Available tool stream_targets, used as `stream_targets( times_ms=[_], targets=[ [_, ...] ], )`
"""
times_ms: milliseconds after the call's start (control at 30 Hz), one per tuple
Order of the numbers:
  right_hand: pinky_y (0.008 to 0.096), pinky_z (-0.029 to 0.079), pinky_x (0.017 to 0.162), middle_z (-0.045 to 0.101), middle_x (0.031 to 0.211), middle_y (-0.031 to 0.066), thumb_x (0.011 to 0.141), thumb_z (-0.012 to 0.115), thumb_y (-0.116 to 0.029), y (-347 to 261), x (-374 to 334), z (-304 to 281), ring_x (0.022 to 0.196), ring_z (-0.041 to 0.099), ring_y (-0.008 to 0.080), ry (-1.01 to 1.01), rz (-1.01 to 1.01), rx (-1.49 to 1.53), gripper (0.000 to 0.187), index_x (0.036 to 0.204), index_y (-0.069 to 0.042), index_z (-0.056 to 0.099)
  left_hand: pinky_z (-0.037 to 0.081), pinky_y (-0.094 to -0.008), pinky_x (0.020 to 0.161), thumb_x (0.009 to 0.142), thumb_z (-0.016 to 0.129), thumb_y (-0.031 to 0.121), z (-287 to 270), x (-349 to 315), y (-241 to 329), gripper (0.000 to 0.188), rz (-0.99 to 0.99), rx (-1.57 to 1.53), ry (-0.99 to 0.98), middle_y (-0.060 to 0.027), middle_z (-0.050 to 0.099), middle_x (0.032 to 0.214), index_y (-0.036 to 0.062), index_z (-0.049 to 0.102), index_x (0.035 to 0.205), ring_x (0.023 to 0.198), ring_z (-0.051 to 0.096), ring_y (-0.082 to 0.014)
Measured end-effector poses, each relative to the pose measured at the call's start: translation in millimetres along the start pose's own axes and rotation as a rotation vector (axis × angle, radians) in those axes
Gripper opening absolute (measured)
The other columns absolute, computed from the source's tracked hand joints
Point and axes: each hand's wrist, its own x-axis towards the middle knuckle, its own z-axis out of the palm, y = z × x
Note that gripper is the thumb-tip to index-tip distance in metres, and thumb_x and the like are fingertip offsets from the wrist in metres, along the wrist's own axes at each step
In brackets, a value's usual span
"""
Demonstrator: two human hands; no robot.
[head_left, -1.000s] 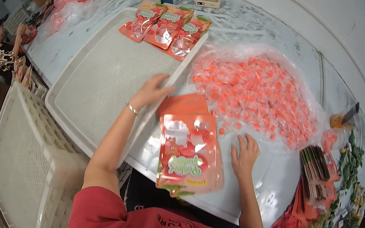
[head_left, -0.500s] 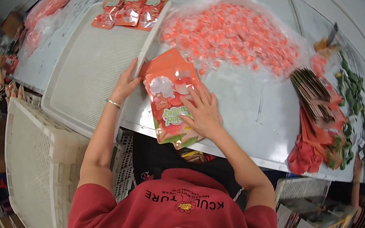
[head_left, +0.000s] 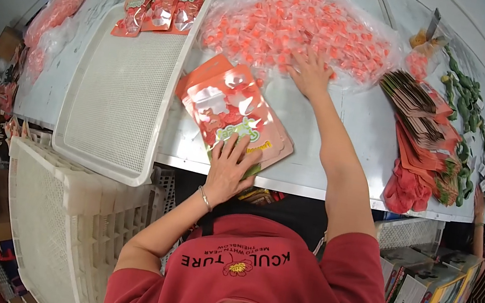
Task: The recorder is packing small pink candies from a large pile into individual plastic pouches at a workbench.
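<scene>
A small stack of red-orange candy pouches lies at a slant on the table before me. My left hand rests on the lower end of the top pouch, its fingers stretched over the printed front. Farther off, my right hand reaches into the near edge of a heap of small wrapped pink-red candies on clear plastic. Its fingers are apart and slightly blurred; no candy shows in them. A white mesh tray sits left of the stack, with three filled pouches at its far end.
Flat pouches are stacked at the right, above a crumpled red cloth. Green leafy-looking strips lie beyond them. White crates stand lower left, boxes lower right. Other people work at both sides.
My right hand has left the pouches and moved out to the candy heap. My left hand has shifted from beside the tray onto the pouches' near end. The stack has turned slightly.
</scene>
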Motion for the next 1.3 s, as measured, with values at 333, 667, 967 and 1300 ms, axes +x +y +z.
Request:
stream_targets(
  times_ms=[333,667,967,1300],
  targets=[
    [0.0419,0.044,0.08,0.053,0.113,0.0163,0.079,0.059,-0.046,-18.0,-103.4,-3.2,0.096,0.055,0.033,-0.299,0.009,0.814,0.05,0.107,-0.004,0.057,0.023,-0.0526,0.1,0.067,0.069,0.036,-30.1,8.1,-4.1,0.07,0.021,-0.066,0.128,-0.0176,0.036,0.134,0.0139,0.044,0.128,0.126,0.03,-0.0375],
    [0.0411,0.045,0.076,0.059,0.089,0.0174,0.075,0.063,-0.047,-49.2,-113.9,9.2,0.088,0.057,0.0346,-0.04,-0.072,0.516,0.05,0.098,-0.002,0.058,0.048,-0.0307,0.079,0.078,0.064,0.007,20.6,37.9,-82.0,0.074,-0.713,-1.222,0.461,-0.0165,0.046,0.12,-0.0009,0.019,0.137,0.102,0.052,-0.0203],
    [0.0447,0.045,0.073,0.058,0.093,0.0202,0.076,0.063,-0.044,-100.1,-86.1,29.7,0.088,0.057,0.0347,0.049,0.104,0.636,0.047,0.093,-0.001,0.056,0.048,-0.0382,0.073,0.071,0.069,0.011,-7.1,86.4,-163.5,0.056,-0.478,-0.383,0.3,-0.0208,0.059,0.096,-0.0053,0.045,0.119,0.085,0.058,-0.032],
    [0.0491,0.038,0.087,0.05,0.117,0.021,0.081,0.05,-0.055,-65.0,-30.2,-17.0,0.109,0.047,0.0371,0.136,0.033,0.189,0.06,0.117,-0.007,0.05,0.042,-0.044,0.085,0.074,0.061,0.008,-50.7,28.1,-68.1,0.033,0.004,-0.025,0.225,-0.0185,0.054,0.109,0.0004,0.054,0.105,0.098,0.052,-0.0361]
  ],
)
